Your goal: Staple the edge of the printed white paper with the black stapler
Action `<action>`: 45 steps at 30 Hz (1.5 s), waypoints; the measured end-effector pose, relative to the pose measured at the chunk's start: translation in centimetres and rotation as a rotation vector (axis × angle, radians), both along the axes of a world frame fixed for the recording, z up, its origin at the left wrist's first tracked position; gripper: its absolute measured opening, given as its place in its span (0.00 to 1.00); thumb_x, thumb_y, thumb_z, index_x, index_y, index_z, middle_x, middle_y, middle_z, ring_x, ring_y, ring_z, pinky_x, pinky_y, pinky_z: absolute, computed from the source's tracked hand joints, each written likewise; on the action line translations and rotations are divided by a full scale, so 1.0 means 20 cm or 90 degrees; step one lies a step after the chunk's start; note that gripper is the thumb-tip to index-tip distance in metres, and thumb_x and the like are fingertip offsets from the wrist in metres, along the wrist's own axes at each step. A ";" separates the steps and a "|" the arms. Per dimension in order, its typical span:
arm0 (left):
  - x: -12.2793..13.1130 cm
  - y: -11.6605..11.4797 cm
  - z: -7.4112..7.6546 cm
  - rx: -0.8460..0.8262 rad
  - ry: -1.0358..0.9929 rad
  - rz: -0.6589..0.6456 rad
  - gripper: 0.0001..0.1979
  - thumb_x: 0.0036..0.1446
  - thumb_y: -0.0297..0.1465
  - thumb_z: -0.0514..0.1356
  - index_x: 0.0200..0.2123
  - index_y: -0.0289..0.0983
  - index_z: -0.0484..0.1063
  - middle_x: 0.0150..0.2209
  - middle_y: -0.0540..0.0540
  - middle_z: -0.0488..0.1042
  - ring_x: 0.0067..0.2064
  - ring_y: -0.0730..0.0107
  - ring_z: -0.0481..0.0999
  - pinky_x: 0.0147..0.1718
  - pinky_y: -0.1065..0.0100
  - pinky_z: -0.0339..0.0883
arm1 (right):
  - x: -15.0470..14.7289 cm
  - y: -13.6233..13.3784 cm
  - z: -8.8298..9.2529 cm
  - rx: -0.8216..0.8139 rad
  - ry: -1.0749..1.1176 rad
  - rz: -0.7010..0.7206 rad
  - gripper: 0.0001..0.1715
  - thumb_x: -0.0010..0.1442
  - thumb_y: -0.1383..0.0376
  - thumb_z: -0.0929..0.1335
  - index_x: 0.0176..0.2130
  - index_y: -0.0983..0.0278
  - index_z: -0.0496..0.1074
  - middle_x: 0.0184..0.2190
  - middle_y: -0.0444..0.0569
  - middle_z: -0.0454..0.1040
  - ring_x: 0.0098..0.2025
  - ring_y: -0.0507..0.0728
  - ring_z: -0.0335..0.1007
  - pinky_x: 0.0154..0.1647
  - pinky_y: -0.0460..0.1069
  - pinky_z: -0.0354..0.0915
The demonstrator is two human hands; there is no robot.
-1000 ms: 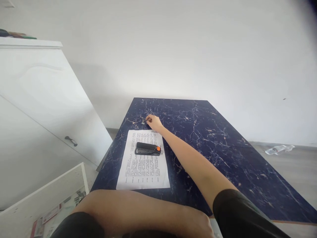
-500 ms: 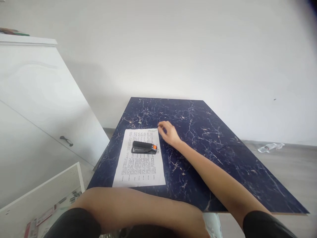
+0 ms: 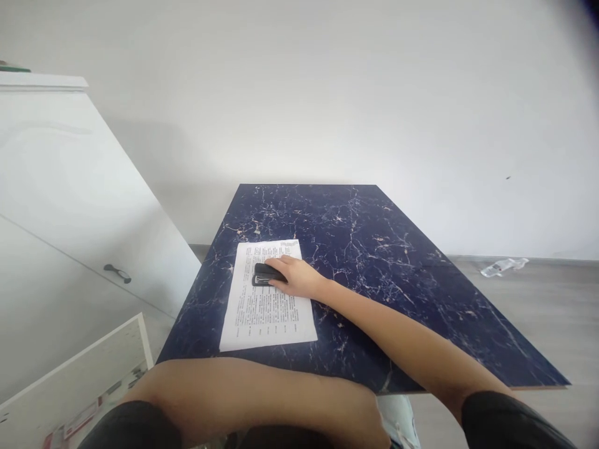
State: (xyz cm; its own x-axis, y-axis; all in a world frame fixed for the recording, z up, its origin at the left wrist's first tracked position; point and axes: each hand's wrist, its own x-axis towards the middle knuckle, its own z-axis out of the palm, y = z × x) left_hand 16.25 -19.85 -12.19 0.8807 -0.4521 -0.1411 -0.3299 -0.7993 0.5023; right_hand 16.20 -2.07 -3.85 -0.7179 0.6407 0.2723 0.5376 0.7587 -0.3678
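Observation:
My right hand (image 3: pixel 299 276) lies over the right end of a black stapler (image 3: pixel 266 274), its fingers closed around that end. The stapler rests on a printed sheet of paper (image 3: pixel 262 330), and its orange part is covered by my hand. Under the paper is a dark blue table (image 3: pixel 369 262) with a marble pattern. My left forearm (image 3: pixel 262 393) crosses the bottom of the view from left to right, in front of the table's near edge. The left hand itself falls below the frame.
At the left stands a white cabinet (image 3: pixel 60 174) with a dark handle (image 3: pixel 116 273). Below it is a pulled-out white drawer (image 3: pixel 93 355) with small items inside. A clear plastic wrapper (image 3: pixel 504 267) lies on the floor at the right, near the wall.
My right hand has moved from the paper's far right corner back and left onto the stapler, and closed on it. The view has shifted slightly. My left forearm stays in about the same place.

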 end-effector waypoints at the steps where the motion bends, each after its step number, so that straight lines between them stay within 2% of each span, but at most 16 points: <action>1: -0.01 0.00 0.00 0.010 0.020 -0.003 0.09 0.39 0.32 0.70 0.16 0.46 0.73 0.19 0.56 0.74 0.17 0.69 0.69 0.14 0.66 0.55 | 0.04 0.00 0.00 -0.007 -0.001 -0.005 0.27 0.70 0.57 0.68 0.64 0.60 0.64 0.46 0.56 0.76 0.44 0.63 0.73 0.42 0.55 0.70; 7: -0.03 0.01 0.01 -0.027 0.000 0.051 0.09 0.49 0.35 0.67 0.18 0.46 0.76 0.17 0.54 0.71 0.16 0.71 0.66 0.15 0.66 0.54 | 0.40 -0.02 0.01 -0.041 -0.005 -0.081 0.28 0.70 0.55 0.68 0.65 0.59 0.65 0.48 0.57 0.75 0.44 0.62 0.74 0.43 0.56 0.71; 11: -0.02 0.00 0.02 0.015 0.028 0.054 0.10 0.47 0.32 0.67 0.17 0.45 0.74 0.17 0.54 0.71 0.16 0.70 0.66 0.16 0.65 0.54 | 0.60 -0.03 0.02 -0.058 0.003 -0.108 0.27 0.68 0.56 0.69 0.63 0.59 0.66 0.48 0.56 0.76 0.44 0.62 0.74 0.45 0.57 0.71; 14: -0.04 -0.01 0.08 0.047 0.042 0.044 0.11 0.50 0.32 0.67 0.18 0.44 0.74 0.19 0.54 0.74 0.19 0.69 0.69 0.17 0.64 0.56 | 0.65 -0.02 0.01 -0.060 0.013 -0.111 0.26 0.68 0.56 0.69 0.62 0.60 0.67 0.48 0.56 0.76 0.43 0.62 0.74 0.44 0.56 0.71; 16: -0.06 -0.01 0.14 0.075 0.002 0.052 0.11 0.51 0.32 0.68 0.19 0.44 0.74 0.21 0.54 0.74 0.22 0.68 0.71 0.18 0.64 0.57 | 0.64 -0.02 0.01 -0.061 0.019 -0.113 0.26 0.68 0.56 0.69 0.62 0.59 0.67 0.47 0.56 0.77 0.43 0.62 0.74 0.43 0.56 0.71; 20: -0.09 0.00 0.25 0.085 -0.223 0.102 0.10 0.56 0.31 0.67 0.23 0.43 0.73 0.26 0.53 0.77 0.33 0.69 0.76 0.24 0.65 0.62 | 0.62 -0.01 0.03 -0.045 0.027 -0.144 0.22 0.65 0.58 0.72 0.57 0.58 0.71 0.45 0.53 0.79 0.43 0.62 0.76 0.44 0.57 0.71; 22: -0.10 0.02 0.29 0.086 -0.303 0.159 0.14 0.62 0.36 0.64 0.23 0.42 0.71 0.26 0.52 0.76 0.32 0.68 0.73 0.25 0.65 0.63 | 0.66 0.00 0.08 -0.065 0.077 -0.182 0.19 0.64 0.59 0.71 0.54 0.58 0.72 0.46 0.52 0.79 0.43 0.62 0.77 0.43 0.58 0.72; 25: -0.12 0.09 0.34 0.111 -0.355 0.314 0.19 0.67 0.41 0.57 0.25 0.40 0.70 0.24 0.49 0.72 0.29 0.69 0.69 0.26 0.64 0.62 | 0.81 0.02 0.20 -0.123 0.175 -0.292 0.19 0.64 0.59 0.71 0.54 0.59 0.71 0.47 0.54 0.79 0.38 0.59 0.77 0.37 0.56 0.74; 27: -0.14 0.16 0.38 0.133 -0.401 0.460 0.16 0.69 0.37 0.56 0.30 0.37 0.73 0.30 0.47 0.74 0.32 0.69 0.70 0.32 0.65 0.67 | 0.95 0.04 0.28 -0.102 0.169 -0.356 0.19 0.62 0.58 0.72 0.52 0.60 0.71 0.45 0.56 0.80 0.37 0.60 0.77 0.36 0.56 0.73; 28: -0.15 0.19 0.41 0.141 -0.414 0.539 0.13 0.69 0.34 0.55 0.33 0.36 0.75 0.36 0.44 0.75 0.37 0.68 0.72 0.36 0.65 0.69 | 1.02 0.04 0.31 -0.081 0.144 -0.368 0.19 0.61 0.57 0.72 0.50 0.60 0.72 0.44 0.55 0.80 0.37 0.61 0.77 0.36 0.56 0.72; 31: -0.17 0.31 0.45 0.169 -0.399 0.744 0.10 0.68 0.33 0.57 0.43 0.34 0.75 0.51 0.38 0.72 0.50 0.59 0.73 0.49 0.57 0.72 | 1.19 0.03 0.34 -0.062 0.051 -0.342 0.16 0.60 0.55 0.73 0.45 0.60 0.74 0.40 0.52 0.80 0.38 0.61 0.77 0.37 0.56 0.70; 34: -0.18 0.42 0.46 0.191 -0.318 0.838 0.20 0.66 0.42 0.61 0.52 0.34 0.73 0.57 0.35 0.68 0.56 0.49 0.70 0.53 0.47 0.71 | 1.29 0.01 0.30 -0.087 0.005 -0.308 0.17 0.61 0.51 0.72 0.42 0.59 0.74 0.38 0.50 0.80 0.38 0.60 0.77 0.38 0.54 0.68; 37: -0.20 0.51 0.42 0.183 -0.244 0.835 0.30 0.64 0.49 0.62 0.60 0.35 0.70 0.61 0.34 0.66 0.60 0.43 0.69 0.56 0.42 0.69 | 1.33 -0.01 0.25 -0.114 -0.026 -0.273 0.17 0.61 0.51 0.71 0.43 0.59 0.74 0.37 0.50 0.80 0.37 0.60 0.77 0.37 0.54 0.67; 40: -0.22 0.55 0.39 0.185 -0.211 0.806 0.37 0.64 0.56 0.59 0.65 0.36 0.66 0.67 0.32 0.62 0.66 0.38 0.64 0.60 0.36 0.64 | 1.33 -0.03 0.24 -0.147 -0.080 -0.222 0.15 0.61 0.52 0.72 0.43 0.58 0.73 0.36 0.48 0.80 0.35 0.59 0.75 0.35 0.53 0.66; 42: -0.23 0.55 0.37 0.190 -0.210 0.798 0.37 0.63 0.56 0.58 0.65 0.36 0.66 0.67 0.32 0.62 0.67 0.37 0.62 0.62 0.35 0.61 | 1.32 -0.04 0.24 -0.164 -0.100 -0.193 0.12 0.62 0.53 0.71 0.41 0.57 0.72 0.34 0.47 0.79 0.33 0.58 0.74 0.34 0.53 0.65; 45: -0.23 0.54 0.35 0.198 -0.224 0.805 0.31 0.66 0.51 0.58 0.63 0.36 0.67 0.65 0.33 0.65 0.67 0.40 0.63 0.63 0.37 0.61 | 1.29 -0.06 0.26 -0.188 -0.116 -0.156 0.09 0.64 0.56 0.70 0.37 0.57 0.70 0.33 0.46 0.78 0.33 0.58 0.73 0.33 0.52 0.64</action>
State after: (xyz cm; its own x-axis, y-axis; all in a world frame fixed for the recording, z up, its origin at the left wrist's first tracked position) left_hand 11.71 -9.03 -5.25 0.6773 0.6992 0.2288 0.6391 -0.7133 0.2879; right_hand 42.00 -3.24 1.33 -0.5546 0.8295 -0.0658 0.7653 0.4773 -0.4319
